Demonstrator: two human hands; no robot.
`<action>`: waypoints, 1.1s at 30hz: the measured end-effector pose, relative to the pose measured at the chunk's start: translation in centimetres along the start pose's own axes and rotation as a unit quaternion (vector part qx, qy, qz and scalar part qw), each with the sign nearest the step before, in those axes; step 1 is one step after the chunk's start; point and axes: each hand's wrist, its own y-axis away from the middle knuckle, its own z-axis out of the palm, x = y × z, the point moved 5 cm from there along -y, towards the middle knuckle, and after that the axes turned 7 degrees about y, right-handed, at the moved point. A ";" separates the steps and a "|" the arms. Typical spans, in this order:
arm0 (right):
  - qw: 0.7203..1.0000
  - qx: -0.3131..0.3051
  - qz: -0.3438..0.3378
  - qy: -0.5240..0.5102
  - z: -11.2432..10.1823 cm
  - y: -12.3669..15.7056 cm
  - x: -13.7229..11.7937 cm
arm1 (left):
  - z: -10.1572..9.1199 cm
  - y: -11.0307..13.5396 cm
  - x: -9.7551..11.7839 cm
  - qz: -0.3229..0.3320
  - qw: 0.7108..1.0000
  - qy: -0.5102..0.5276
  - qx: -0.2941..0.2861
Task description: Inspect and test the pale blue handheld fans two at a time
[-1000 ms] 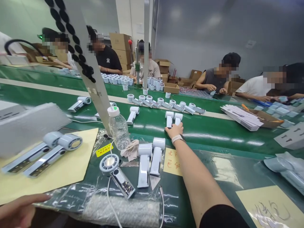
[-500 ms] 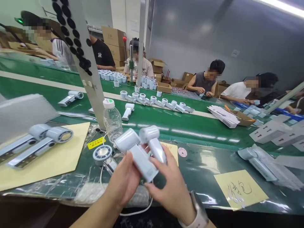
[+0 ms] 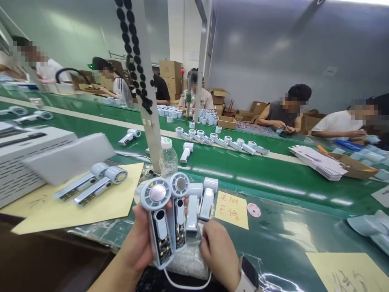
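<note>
My left hand [image 3: 138, 239] is closed around two pale blue handheld fans, side by side and upright: a nearer fan [image 3: 162, 237] and a second fan [image 3: 180, 217]. Their round heads and exposed circuit boards face me. A white cable [image 3: 185, 286] loops from below the nearer one towards my right hand [image 3: 220, 253]. That hand is curled low over the bench, its fingertips hidden; I cannot make out what they hold. Just behind, two more fans, one on the left [image 3: 193, 209] and one on the right [image 3: 208, 198], lie with plain backs up.
At left, two fans [image 3: 100, 182] rest on yellow paper [image 3: 127, 198] beside a white box [image 3: 33, 162]. A plastic bottle [image 3: 168, 158] stands by the post [image 3: 148, 101]. Fans line the green conveyor [image 3: 258, 174]. Several co-workers sit opposite. A handwritten note [image 3: 232, 209] lies right of centre.
My view has swung left. Earlier, two fans showed their plain backs between my hands; now two such fans lie on the bench, and my left hand holds two with circuit boards showing. My right hand has curled.
</note>
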 end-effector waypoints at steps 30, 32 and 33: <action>0.809 -0.136 0.148 -0.552 4.0 5.2 -5.3 | 2.0 -0.5 -1.5 0.085 0.996 0.036 0.012; 0.831 -0.143 0.140 -0.519 3.5 4.9 -5.0 | 1.9 -0.4 -1.3 0.103 0.995 0.017 0.005; 0.854 -0.136 0.114 -0.490 3.0 4.6 -5.0 | 1.9 -0.4 -1.3 0.102 0.995 0.011 -0.002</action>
